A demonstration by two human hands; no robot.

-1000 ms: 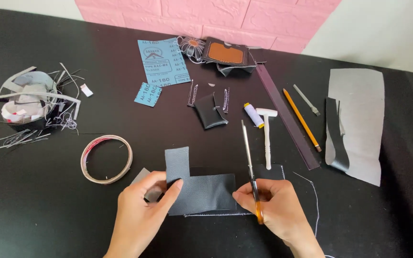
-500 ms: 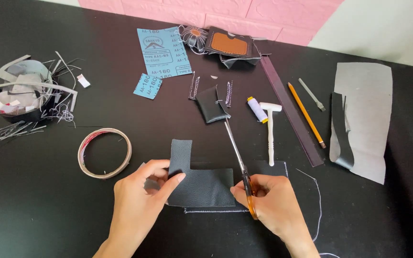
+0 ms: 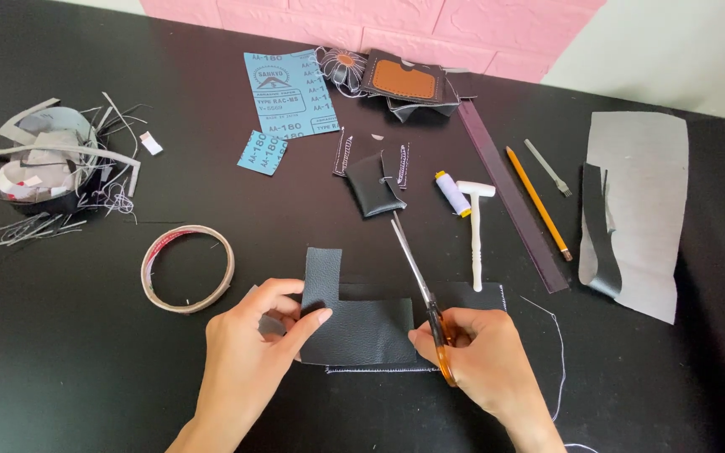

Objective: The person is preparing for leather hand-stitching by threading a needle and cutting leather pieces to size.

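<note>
While left hand [image 3: 249, 361] fingers pinch the dark grey L-shaped leather piece [image 3: 354, 323] near the black table's [image 3: 86, 377] front edge, right hand [image 3: 484, 356] grips orange-handled scissors [image 3: 421, 285], blades closed. Risk: leather slipping, crooked cut.

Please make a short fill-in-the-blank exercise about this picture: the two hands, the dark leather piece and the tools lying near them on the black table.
1. The right hand holds scissors with ____ handles.
2. The left hand pinches the ____ edge of the dark leather piece.
3. The tape ring lies to the ____ of the leather piece.
4. The white mallet lies beside a spool of ____ thread.

Missing words: orange; left; left; white
</note>
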